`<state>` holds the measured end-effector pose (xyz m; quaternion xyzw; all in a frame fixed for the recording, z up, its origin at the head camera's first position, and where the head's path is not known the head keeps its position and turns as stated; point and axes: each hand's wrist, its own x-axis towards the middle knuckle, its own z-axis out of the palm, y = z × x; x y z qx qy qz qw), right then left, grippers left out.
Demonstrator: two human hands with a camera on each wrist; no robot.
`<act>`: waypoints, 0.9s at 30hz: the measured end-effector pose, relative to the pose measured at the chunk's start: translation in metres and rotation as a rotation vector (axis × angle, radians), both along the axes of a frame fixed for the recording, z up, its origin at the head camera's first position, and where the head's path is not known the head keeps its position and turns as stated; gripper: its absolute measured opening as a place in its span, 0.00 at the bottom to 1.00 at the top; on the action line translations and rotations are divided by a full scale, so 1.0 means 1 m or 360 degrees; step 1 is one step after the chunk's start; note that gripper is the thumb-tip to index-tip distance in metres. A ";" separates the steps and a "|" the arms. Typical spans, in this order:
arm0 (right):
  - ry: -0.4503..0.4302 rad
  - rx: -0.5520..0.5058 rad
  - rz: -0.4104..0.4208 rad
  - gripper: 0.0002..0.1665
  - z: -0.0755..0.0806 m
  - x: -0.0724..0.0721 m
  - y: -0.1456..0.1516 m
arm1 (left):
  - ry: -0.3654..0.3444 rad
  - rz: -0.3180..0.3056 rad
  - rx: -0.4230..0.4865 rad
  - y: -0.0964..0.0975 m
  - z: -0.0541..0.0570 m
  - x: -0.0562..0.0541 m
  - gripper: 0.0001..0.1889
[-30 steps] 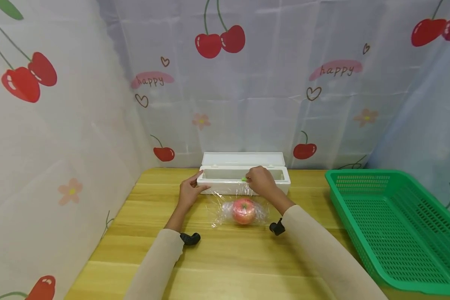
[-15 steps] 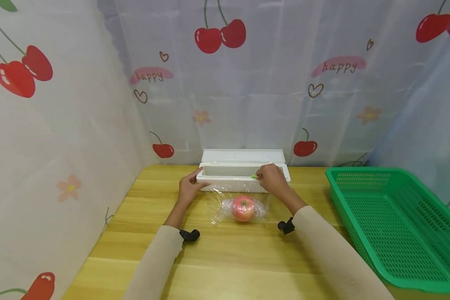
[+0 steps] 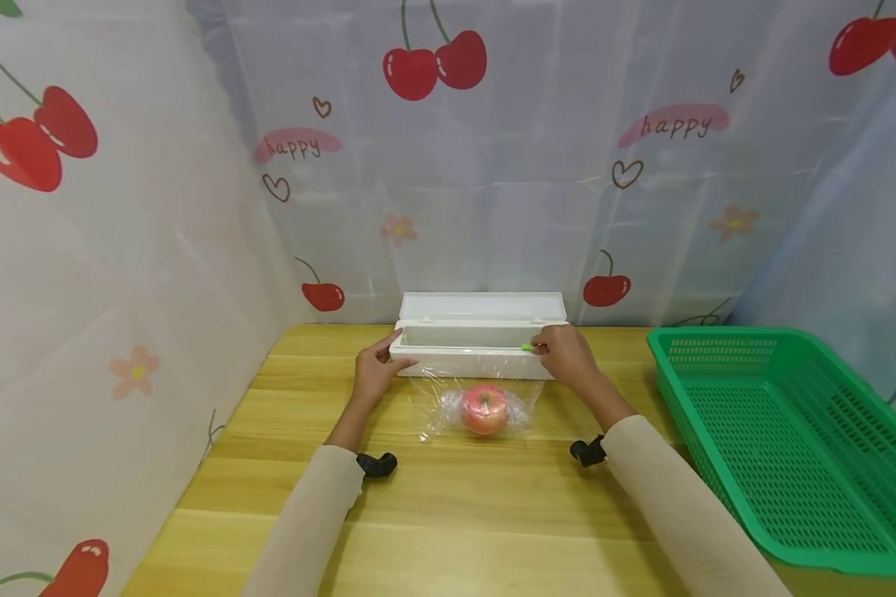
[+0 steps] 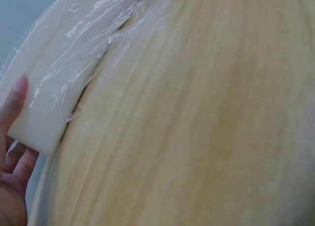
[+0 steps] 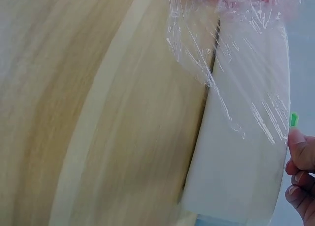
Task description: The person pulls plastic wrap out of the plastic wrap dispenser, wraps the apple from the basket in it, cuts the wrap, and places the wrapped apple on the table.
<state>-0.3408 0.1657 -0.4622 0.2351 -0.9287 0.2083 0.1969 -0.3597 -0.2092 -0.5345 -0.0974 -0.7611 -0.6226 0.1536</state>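
Observation:
A long white cling film dispenser box (image 3: 470,365) lies across the table with its lid (image 3: 482,305) raised at the back. My left hand (image 3: 373,375) grips the box's left end, thumb on the front, as the left wrist view also shows. At the box's front edge, near the right end, my right hand (image 3: 569,358) pinches a small green slide cutter (image 3: 528,347), which is mostly hidden by the fingers. Clear cling film (image 3: 435,421) hangs down over the box front. A red apple (image 3: 484,410) sits wrapped in the film just before the box.
To the right stands a green perforated plastic basket (image 3: 747,518). Behind the wooden table (image 3: 448,514) hangs a cherry-patterned curtain (image 3: 493,224), which also closes in both sides. A black wrist camera mount shows at each cuff.
My right hand has slid to the right along the box's front edge with the green slide cutter. The left hand keeps its grip on the left end, and the apple stays in place.

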 end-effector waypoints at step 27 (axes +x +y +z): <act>0.0139 0.0017 -0.0176 0.07 -0.007 0.009 0.047 | -0.0034 0.0007 -0.0015 -0.002 0.005 0.002 0.34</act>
